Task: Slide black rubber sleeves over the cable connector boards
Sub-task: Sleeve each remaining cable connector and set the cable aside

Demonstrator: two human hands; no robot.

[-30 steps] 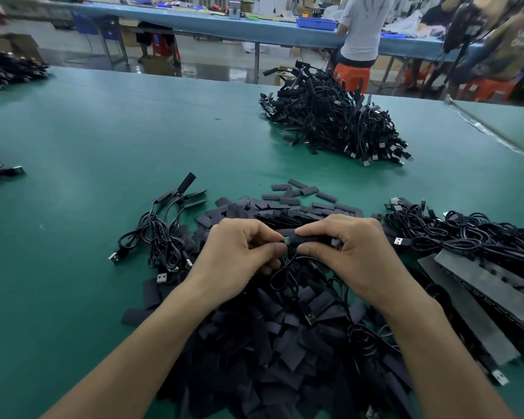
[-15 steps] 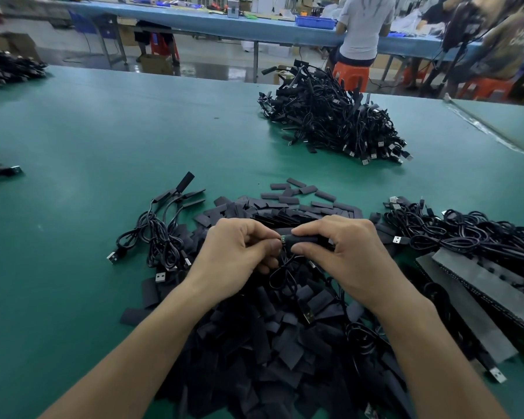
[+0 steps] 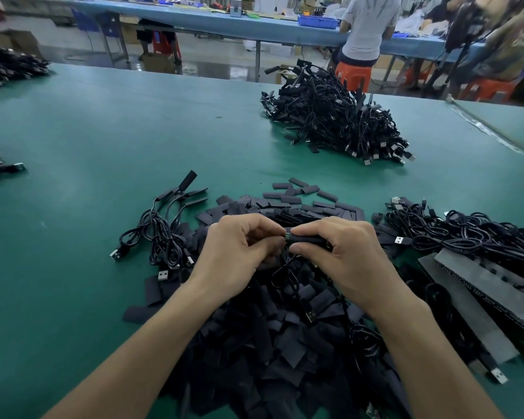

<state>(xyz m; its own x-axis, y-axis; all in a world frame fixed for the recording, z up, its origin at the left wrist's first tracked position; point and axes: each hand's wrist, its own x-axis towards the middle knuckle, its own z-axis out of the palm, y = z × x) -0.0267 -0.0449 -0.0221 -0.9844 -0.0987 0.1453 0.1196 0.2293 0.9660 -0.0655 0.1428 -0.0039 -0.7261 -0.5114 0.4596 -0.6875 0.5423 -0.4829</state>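
At six o'clock, nearest the body: a deep heap of loose sleeves (image 3: 270, 343) on the green table (image 3: 103, 131), with a slack loop of cable (image 3: 285, 276) and its USB plug (image 3: 310, 316) hanging from the hands down into it. Could snag there and, once caught, drag the board back out of the tube.

At centre, just above the heap: left hand (image 3: 239, 252) curled, fingertips pinching the end of the connector board (image 3: 287, 236), only a sliver of green on show. Right hand (image 3: 342, 255) wrapped round one black rubber sleeve (image 3: 307, 238), thumb beneath, fingers over the top, sleeve mouth almost against the left fingertips. Judged close to the end of the push, the last edge of board not yet covered.

Likely trouble from here:
- squeezing the tube flat and jamming the board;
- pushing askew and catching a corner on the rim;
- pinching too near the mouth, leaving no room to seat it;
- bending the cable-to-board joint.

Depth of the board inside: impossible to tell, hidden by fingers.

At nine o'clock, a small bundle of seemingly sleeved cables (image 3: 161, 237). At three o'clock, a tangle of bare cables (image 3: 466, 234) beside grey strips (image 3: 481, 282). Easy to mix done with undone by dropping on the wrong side.

At one o'clock, well apart, the large far heap of cables (image 3: 336, 122).
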